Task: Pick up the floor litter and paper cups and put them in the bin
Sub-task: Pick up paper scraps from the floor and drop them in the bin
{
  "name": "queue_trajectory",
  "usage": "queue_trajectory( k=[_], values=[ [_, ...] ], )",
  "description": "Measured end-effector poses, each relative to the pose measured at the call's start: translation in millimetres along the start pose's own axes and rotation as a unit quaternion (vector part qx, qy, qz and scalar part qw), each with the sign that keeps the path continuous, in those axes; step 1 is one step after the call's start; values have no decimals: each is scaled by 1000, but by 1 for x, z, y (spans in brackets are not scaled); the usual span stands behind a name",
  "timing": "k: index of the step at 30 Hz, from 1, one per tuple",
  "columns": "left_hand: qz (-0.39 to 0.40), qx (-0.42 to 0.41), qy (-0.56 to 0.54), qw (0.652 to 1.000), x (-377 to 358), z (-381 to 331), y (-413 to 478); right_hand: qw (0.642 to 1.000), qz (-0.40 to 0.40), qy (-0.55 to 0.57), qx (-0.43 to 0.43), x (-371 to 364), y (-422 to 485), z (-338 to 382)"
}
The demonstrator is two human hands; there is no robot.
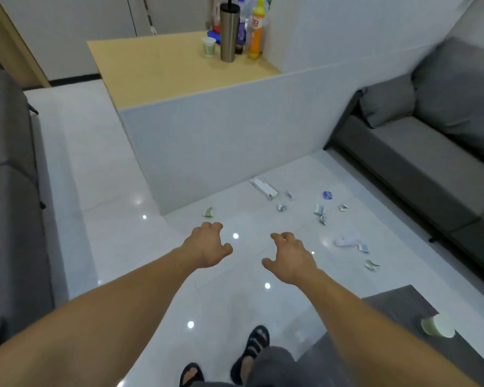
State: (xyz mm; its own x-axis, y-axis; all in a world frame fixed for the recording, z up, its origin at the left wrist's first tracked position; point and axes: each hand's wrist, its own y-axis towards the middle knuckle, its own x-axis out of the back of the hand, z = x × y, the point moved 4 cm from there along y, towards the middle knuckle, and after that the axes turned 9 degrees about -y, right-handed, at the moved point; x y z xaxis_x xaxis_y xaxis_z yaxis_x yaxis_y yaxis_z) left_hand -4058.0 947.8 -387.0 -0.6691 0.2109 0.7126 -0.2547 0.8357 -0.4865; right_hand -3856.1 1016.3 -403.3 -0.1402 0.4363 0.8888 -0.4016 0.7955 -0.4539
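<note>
Upright cup [208, 46] on table [157, 71], sideways cup [437, 326] on grey seat [397, 303]

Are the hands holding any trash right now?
No, the left hand and right hand are both empty; the litter lies on the floor.

No text can be read with certainty. The orange bottle [256, 37] on the wooden counter top [165, 74] bears a red label [254, 23] with a white character or two on it, too blurred to make out. The flat white carton [264, 188] on the floor shows a small blue mark near one end, and the paper scraps [327, 195] near it carry blue print, none of it legible.
</note>
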Motion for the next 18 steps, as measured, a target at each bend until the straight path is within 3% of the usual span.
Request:
queue_trajectory(
  k=[13,18],
  values=[
    [2,93,-39,995,58,-39,215,995,55,-39,67,79,260,-39],
    [34,99,-57,993,64,-34,301,992,84,-52,82,79,347,-29]
  ],
)
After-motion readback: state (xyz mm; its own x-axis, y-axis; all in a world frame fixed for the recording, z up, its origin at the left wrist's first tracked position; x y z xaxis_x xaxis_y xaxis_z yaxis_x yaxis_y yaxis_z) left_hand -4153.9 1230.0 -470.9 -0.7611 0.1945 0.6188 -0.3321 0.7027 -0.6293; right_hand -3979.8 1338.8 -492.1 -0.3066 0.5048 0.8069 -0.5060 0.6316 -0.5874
